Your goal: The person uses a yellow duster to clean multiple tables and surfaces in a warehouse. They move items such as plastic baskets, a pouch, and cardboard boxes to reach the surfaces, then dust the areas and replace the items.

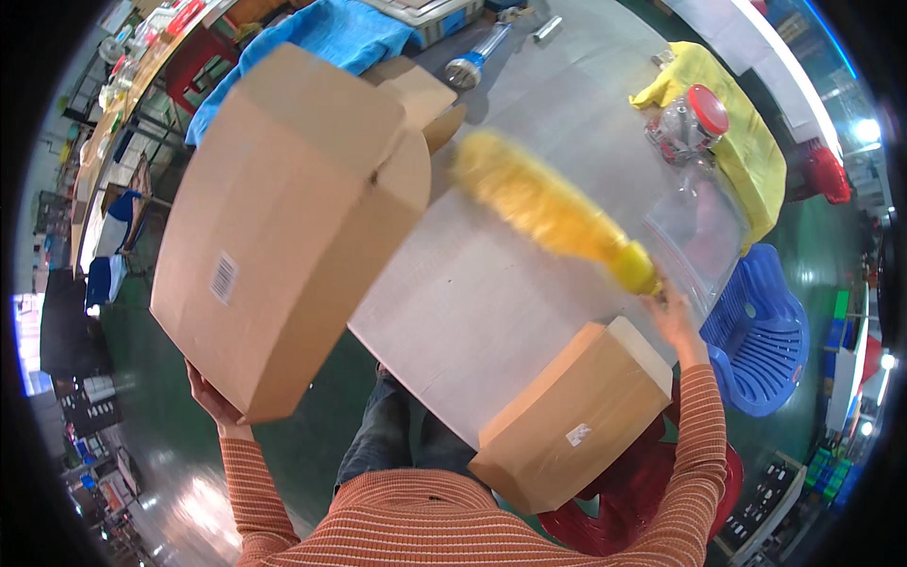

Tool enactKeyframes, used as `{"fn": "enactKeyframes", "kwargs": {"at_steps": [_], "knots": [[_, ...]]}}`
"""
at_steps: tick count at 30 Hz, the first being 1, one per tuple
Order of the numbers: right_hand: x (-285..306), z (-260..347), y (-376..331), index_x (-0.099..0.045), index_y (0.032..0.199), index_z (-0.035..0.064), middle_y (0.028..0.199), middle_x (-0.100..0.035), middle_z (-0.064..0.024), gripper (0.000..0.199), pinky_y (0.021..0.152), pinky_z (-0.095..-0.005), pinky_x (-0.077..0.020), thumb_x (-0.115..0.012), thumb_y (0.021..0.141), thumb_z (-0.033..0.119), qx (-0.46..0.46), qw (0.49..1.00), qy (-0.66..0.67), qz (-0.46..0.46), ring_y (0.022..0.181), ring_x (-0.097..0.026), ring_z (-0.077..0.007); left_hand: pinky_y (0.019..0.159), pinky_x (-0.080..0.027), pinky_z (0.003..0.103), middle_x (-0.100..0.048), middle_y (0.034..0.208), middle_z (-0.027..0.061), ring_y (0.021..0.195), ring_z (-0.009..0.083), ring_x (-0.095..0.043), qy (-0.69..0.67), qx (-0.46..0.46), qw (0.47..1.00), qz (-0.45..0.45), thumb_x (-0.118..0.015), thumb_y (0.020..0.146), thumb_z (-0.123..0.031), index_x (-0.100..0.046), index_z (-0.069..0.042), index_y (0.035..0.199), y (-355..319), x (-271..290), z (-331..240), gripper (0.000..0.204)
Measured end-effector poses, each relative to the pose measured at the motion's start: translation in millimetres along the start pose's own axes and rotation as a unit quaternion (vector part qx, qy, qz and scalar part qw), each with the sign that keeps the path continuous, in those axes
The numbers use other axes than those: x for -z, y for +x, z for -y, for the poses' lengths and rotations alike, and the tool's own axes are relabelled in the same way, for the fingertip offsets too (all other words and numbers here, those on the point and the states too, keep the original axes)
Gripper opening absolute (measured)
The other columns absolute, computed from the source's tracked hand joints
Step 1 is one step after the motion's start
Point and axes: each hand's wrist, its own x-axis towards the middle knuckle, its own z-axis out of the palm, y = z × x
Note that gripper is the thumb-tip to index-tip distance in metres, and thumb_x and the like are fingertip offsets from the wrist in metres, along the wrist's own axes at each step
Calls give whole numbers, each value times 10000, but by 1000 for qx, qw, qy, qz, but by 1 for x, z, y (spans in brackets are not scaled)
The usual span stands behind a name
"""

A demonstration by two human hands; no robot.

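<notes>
At the left, my left hand (pixel 215 401) grips the lower edge of a large cardboard box (pixel 274 217), which is tilted up beside the table; some of the fingers are hidden behind it. My right hand (pixel 673 321) is closed around the narrow end of a long yellow bottle-shaped thing (pixel 548 203). Motion blurs this thing, and its wide end points to the far left over the table, near the box's far flaps. A smaller cardboard box (pixel 576 420) stands at the table's near edge, just below my right hand.
On the grey table (pixel 435 312) are a blue-and-clear flashlight (pixel 477 59), a red-lidded clear jar (pixel 688 123), a yellow cloth (pixel 751 156) and a clear plastic bag (pixel 694 231). A blue cloth (pixel 326 33) lies at the far left. Blue (pixel 761 331) and red (pixel 614 501) plastic seats stand close by.
</notes>
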Motion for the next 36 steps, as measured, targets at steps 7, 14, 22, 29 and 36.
{"fn": "enactKeyframes", "kwargs": {"at_steps": [7,14,22,29,36], "knots": [[-33,10,60,-260,1400,141,1156,-541,-254,657,903,-399,-413,-565,845,314,12,984,24,-177,1055,-540,-383,880,-486,425,-482,1275,111,1083,280,-538,37,-123,992,7,-353,949,-324,-415,-81,1299,7,32,-24,430],[-117,117,-84,-230,1407,137,1047,-587,-261,673,854,-428,-440,-530,854,377,23,997,-56,55,995,-561,-397,898,-471,450,-488,1275,114,1092,294,-533,-102,-61,991,57,-421,933,-295,-439,-75,1282,-1,77,-48,413],[-224,235,-272,-200,1409,246,800,-626,-200,670,685,-448,-478,-532,852,415,190,942,-138,239,757,-607,-390,907,-462,455,-481,1285,111,1121,298,-510,-180,-35,977,107,-429,929,-305,-434,-68,1284,6,163,-77,428],[-262,196,-264,-167,1410,52,1029,-576,-219,662,790,-414,-458,-514,899,290,19,954,221,-200,912,-577,-352,924,-451,448,-462,1297,123,1128,290,-504,-142,-90,985,37,-434,922,-320,-412,-66,1301,-8,223,-120,457],[-318,192,-200,-66,1415,96,854,-610,-275,718,694,-495,-474,-507,885,296,-190,902,331,-202,725,-604,-421,929,-450,430,-446,1314,124,1149,279,-489,-197,-68,976,63,-460,914,-315,-397,-60,1314,-8,238,-130,479]]}}
